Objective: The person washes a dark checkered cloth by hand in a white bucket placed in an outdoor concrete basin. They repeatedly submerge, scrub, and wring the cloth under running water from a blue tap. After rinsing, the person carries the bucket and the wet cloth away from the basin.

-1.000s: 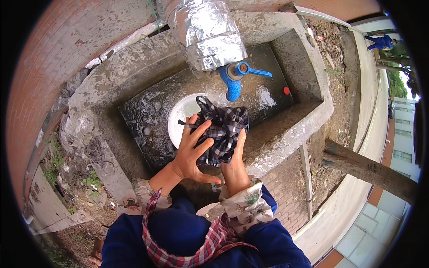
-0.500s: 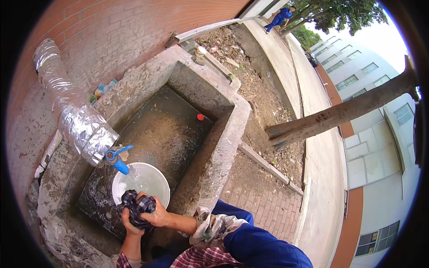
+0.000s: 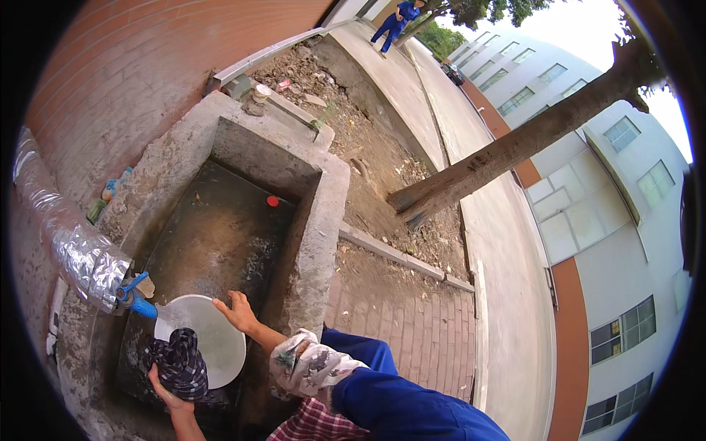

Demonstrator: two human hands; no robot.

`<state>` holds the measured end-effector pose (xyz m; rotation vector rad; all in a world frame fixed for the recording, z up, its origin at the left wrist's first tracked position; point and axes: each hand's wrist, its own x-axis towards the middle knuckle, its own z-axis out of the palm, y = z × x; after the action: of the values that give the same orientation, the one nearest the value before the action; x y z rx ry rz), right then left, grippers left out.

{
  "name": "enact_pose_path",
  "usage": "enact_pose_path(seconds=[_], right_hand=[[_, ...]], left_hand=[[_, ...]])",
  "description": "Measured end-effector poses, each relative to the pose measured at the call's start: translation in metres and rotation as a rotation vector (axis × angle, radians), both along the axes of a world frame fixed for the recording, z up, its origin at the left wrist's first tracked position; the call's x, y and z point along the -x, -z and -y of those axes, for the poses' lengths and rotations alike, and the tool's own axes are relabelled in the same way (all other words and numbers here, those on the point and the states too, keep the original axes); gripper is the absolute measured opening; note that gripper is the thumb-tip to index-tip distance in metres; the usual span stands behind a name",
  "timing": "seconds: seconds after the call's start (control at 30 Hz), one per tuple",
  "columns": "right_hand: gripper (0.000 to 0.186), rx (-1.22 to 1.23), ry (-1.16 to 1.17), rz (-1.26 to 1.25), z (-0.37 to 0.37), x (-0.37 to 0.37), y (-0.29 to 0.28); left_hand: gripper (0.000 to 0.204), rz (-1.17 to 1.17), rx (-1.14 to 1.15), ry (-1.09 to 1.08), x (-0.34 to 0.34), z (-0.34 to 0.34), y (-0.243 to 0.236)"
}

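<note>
A wadded dark checked cloth (image 3: 176,365) rests in my left hand (image 3: 168,395), over the left side of a white basin (image 3: 224,345) with cloudy water in it. The left fingers are partly hidden beneath the cloth. My right hand (image 3: 240,314) is apart from the cloth, fingers spread and holding nothing, above the basin's right rim. A blue tap (image 3: 137,295) points down toward the basin from a foil-wrapped pipe (image 3: 88,257).
The basin stands inside a rough concrete trough (image 3: 312,242) with a wet, stained floor, where a red round cap (image 3: 273,201) lies. A brick wall (image 3: 147,88) rises at left. Beyond are a leaning tree trunk (image 3: 507,151) and a person in blue (image 3: 396,26) on the path.
Both hands were squeezing the cloth together; now the right hand has let go and moved away to the right. The cloth hangs looser in the left hand. The view has shifted right.
</note>
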<state>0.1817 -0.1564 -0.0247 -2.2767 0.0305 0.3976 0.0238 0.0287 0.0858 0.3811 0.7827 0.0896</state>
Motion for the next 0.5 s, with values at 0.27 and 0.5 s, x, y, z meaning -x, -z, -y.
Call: enact_pose_path(seconds=[0.27,0.5], right_hand=[[0.047,-0.578,0.017,-0.748,0.025,-0.006,0.044],[0.036,-0.615,-0.081,-0.852,-0.004,0.004,0.008]], left_hand=[[0.047,0.072,0.025,-0.259,0.026,-0.045,0.027],[0.048,-0.024,0.005,-0.492,0.059,-0.077,0.008]])
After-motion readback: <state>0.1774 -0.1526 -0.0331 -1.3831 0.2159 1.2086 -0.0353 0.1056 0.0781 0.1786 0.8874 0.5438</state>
